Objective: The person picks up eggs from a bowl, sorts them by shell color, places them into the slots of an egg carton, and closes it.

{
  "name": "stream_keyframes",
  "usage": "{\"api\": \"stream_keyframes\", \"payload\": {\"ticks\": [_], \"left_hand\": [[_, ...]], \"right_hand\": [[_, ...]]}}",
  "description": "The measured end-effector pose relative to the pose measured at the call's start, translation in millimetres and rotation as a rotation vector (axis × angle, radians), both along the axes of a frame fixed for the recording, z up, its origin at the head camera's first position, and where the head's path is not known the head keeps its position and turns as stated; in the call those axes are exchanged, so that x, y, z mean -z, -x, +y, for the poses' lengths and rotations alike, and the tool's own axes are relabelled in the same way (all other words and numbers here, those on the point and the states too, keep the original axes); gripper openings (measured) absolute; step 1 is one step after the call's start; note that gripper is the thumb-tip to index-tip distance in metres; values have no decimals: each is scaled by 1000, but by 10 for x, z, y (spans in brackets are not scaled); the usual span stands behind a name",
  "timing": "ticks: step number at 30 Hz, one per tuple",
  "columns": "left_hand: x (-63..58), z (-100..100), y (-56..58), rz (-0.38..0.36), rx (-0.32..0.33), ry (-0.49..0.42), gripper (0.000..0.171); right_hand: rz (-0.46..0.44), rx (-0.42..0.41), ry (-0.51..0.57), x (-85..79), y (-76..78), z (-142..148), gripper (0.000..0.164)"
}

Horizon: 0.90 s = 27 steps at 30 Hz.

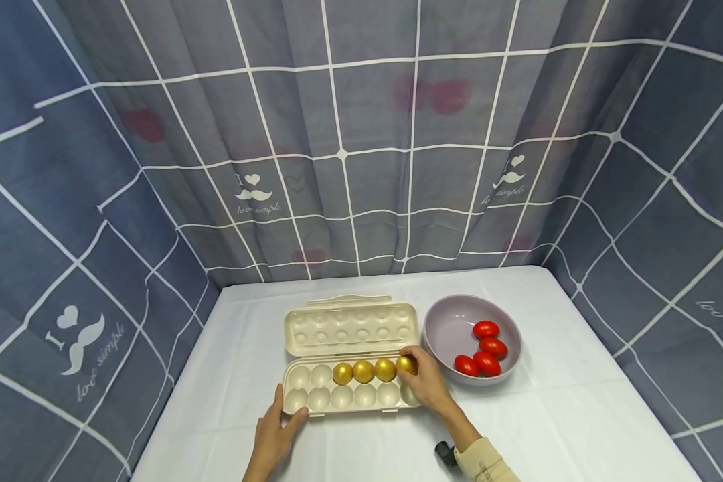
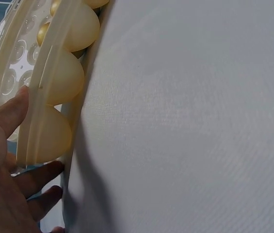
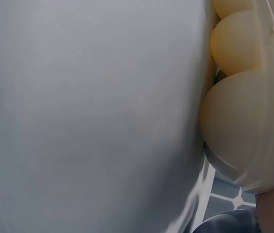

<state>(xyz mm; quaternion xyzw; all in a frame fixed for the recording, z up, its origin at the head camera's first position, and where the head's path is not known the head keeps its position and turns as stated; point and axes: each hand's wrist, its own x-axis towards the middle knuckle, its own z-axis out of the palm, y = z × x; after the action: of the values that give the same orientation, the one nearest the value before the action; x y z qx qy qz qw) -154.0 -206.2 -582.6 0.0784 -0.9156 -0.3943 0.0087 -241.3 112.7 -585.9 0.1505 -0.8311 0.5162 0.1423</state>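
Observation:
A cream plastic egg carton [image 1: 355, 410] lies with its lid [image 1: 352, 326] folded back. My left hand [image 1: 271, 435] grips its front left corner; in the left wrist view the thumb [image 2: 14, 110] lies over the rim and the other fingers are around the end. At the carton's far right, my right hand [image 1: 428, 383] pinches a gold egg [image 1: 404, 364] over the end cup of the back row. Three more gold eggs [image 1: 363, 371] sit to its left in that row. From the right wrist, the carton's rounded cups [image 3: 238, 116] hide most of the hand.
A mauve bowl [image 1: 442, 318] stands right of the carton, with several red eggs [image 1: 487, 364] in it. Both sit on a white-covered table [image 1: 229, 375]. Grey checked curtains [image 1: 373, 187] enclose the back and sides. A black device [image 1: 444, 454] is beside the right sleeve [image 1: 485, 460].

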Motion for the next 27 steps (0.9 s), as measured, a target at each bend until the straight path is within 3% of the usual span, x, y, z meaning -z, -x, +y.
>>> {"api": "stream_keyframes", "payload": {"ticks": [9, 27], "left_hand": [[9, -5, -3, -13, -5, -15, 89], [-2, -18, -1, 0, 13, -6, 88]], "right_hand": [[60, 1, -78, 5, -33, -15, 37], [45, 49, -45, -2, -82, -63, 39]]}}
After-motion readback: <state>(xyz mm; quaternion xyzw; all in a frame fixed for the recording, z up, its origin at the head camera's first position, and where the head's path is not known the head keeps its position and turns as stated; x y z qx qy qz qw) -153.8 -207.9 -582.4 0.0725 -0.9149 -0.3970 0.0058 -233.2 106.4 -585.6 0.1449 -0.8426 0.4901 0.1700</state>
